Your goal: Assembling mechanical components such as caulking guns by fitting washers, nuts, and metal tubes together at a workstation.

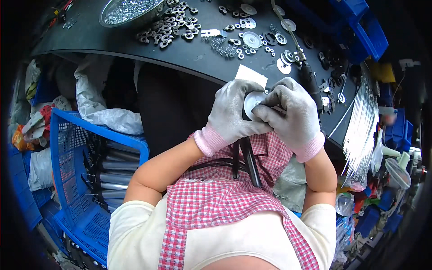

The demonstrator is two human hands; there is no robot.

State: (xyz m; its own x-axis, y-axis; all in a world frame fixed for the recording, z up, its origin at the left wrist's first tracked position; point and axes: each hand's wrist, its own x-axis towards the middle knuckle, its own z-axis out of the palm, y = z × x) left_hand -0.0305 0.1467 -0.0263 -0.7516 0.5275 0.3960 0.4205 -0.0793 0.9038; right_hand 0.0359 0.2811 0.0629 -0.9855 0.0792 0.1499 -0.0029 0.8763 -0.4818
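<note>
A pale, round disc is held in front of me near the table's edge. My left hand, in a grey-white glove with a pink cuff, is closed round the disc's left side. My right hand, gloved alike, has its thumb and fingers pinched together at the disc's middle. Whatever is between those fingertips is hidden. Below the hands a black rod or tube slants down over my checked apron. Just beyond the left hand lies a white card-like piece.
The dark table bears a metal bowl of small parts, several metal fittings, springs and discs. A black power-driver-like tool and thin metal rods lie right. A blue crate with tubes stands left.
</note>
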